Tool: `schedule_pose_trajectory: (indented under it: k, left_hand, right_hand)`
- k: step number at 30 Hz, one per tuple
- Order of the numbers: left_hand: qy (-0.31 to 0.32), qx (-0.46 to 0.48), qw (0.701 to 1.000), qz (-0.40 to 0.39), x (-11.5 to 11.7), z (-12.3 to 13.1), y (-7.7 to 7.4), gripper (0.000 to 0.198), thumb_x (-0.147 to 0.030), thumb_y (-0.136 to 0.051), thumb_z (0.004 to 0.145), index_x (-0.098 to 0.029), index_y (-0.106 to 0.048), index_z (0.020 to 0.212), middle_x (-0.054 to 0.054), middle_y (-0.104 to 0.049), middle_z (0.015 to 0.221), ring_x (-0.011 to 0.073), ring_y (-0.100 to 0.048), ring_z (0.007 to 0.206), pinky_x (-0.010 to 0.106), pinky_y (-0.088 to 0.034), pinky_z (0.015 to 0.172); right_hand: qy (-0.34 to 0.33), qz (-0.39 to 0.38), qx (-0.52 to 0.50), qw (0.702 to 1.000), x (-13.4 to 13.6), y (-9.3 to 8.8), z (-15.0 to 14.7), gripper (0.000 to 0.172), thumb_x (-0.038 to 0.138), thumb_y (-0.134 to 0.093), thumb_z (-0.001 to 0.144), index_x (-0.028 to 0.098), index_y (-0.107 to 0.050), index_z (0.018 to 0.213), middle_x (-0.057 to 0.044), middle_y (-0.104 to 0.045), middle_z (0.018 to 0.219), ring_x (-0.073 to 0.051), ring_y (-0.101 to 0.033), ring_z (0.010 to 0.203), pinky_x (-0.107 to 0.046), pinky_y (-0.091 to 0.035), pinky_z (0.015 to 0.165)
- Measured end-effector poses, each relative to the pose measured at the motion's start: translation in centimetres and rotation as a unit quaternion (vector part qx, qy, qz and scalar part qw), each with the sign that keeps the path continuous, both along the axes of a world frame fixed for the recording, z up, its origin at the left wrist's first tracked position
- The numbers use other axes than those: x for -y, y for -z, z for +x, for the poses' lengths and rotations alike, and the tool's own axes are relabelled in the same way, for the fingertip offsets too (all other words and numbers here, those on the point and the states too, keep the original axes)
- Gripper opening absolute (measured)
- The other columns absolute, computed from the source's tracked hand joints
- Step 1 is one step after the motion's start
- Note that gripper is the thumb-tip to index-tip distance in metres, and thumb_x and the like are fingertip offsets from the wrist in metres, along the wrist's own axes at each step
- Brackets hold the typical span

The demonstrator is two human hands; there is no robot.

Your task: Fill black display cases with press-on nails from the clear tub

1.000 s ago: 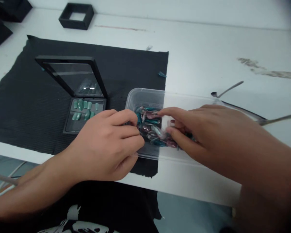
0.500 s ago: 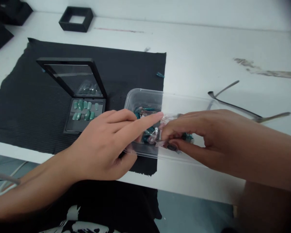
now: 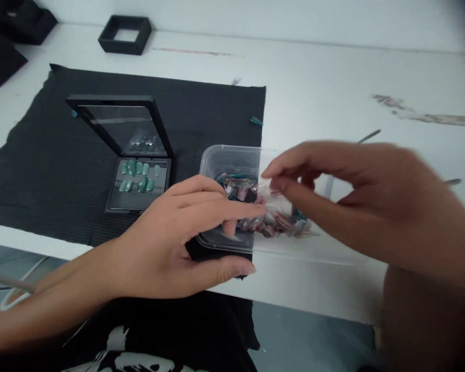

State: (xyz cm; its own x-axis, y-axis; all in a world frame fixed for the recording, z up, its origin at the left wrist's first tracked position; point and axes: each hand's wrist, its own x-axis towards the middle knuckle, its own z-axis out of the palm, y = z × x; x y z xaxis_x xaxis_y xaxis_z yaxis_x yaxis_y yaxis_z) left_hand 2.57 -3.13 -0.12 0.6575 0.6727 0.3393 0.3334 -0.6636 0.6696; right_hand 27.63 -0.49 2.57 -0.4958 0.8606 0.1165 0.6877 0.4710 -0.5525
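Note:
A clear plastic container [image 3: 232, 150] holds a jumble of press-on nails [image 3: 269, 227] in green and pinkish tones, some in clear wrapping. My right hand [image 3: 356, 196] is above it, thumb and index finger pinched on a small clear plastic packet [image 3: 272, 195], blurred. Over the container's left part is my left hand [image 3: 178, 232], fingers stretched and thumb spread, the index fingertip near the packet. To the left, a black display case [image 3: 139, 200] stands with its windowed lid [image 3: 118, 124] raised. Inside lie two rows of green press-on nails [image 3: 142, 183].
A black cloth [image 3: 201, 98] lies under the case and part of the container, on a white table [image 3: 313, 77]. Behind are a black rectangular frame [image 3: 126, 35] and dark boxes [image 3: 21, 23]. Glasses [image 3: 370, 136] lie partly behind my right hand. A teal piece [image 3: 256, 121] rests at the cloth's edge.
My right hand has risen out of the container's contents with the clear packet between its fingertips. My left thumb has spread out away from the container's side.

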Motion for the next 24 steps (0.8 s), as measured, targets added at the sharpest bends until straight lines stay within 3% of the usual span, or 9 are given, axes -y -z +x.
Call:
schedule_pose_trajectory:
  k: [2, 5, 12, 19, 24]
  left_hand:
    - [0.002, 0.003, 1.0, 0.012, -0.1, 0.1, -0.1, 0.031, -0.029, -0.074, 0.093, -0.017, -0.07, 0.121, 0.001, -0.075, 0.092, 0.0147, -0.066, 0.094, 0.03, -0.052, 0.098]
    - [-0.001, -0.005, 0.999, 0.039, -0.1, 0.1, -0.1, 0.014, -0.028, -0.073, 0.094, -0.02, -0.075, 0.105, 0.0, -0.077, 0.092, 0.0139, -0.068, 0.092, 0.029, -0.053, 0.095]
    - [-0.042, -0.047, 0.992, 0.114, 0.1, -0.1, 0.5, 0.015, -0.039, -0.074, 0.093, -0.024, -0.077, 0.094, -0.002, -0.075, 0.087, 0.0179, -0.069, 0.093, 0.035, -0.051, 0.085]
    - [-0.052, -0.111, 0.978, 0.166, 0.0, -0.1, 0.6, 0.028, -0.045, -0.066, 0.096, -0.021, -0.077, 0.087, -0.001, -0.077, 0.083, 0.0236, -0.071, 0.094, 0.04, -0.046, 0.083]
    - [-0.059, -0.119, 0.974, 0.184, -0.1, 0.0, 0.5, 0.033, -0.046, -0.064, 0.096, -0.019, -0.075, 0.079, 0.0, -0.076, 0.076, 0.0247, -0.071, 0.091, 0.041, -0.046, 0.081]
  right_hand:
    - [0.056, 0.085, -0.04, 0.994, 0.0, -0.3, -0.1, 0.011, 0.023, -0.061, 0.094, 0.029, -0.07, 0.092, 0.003, -0.072, 0.085, -0.014, -0.065, 0.072, -0.028, -0.048, 0.061]
    - [0.111, 0.137, -0.051, 0.983, -0.1, -0.7, 0.1, 0.007, 0.024, -0.063, 0.092, 0.027, -0.068, 0.088, 0.001, -0.07, 0.087, -0.015, -0.063, 0.078, -0.031, -0.047, 0.068]
    - [0.089, 0.184, 0.025, 0.979, -0.5, -0.3, 1.2, 0.013, 0.024, -0.062, 0.091, 0.025, -0.072, 0.1, 0.003, -0.064, 0.069, -0.014, -0.053, 0.058, -0.034, -0.037, 0.058]
    - [0.006, 0.107, 0.113, 0.988, 0.0, -0.4, 1.0, 0.017, 0.019, -0.056, 0.083, 0.026, -0.071, 0.08, 0.001, -0.075, 0.082, -0.019, -0.063, 0.065, -0.034, -0.038, 0.056]
    - [-0.008, 0.057, 0.15, 0.987, 0.5, -0.5, 0.8, 0.018, 0.024, -0.054, 0.083, 0.029, -0.072, 0.082, 0.002, -0.066, 0.063, -0.016, -0.048, 0.047, -0.034, -0.033, 0.053]
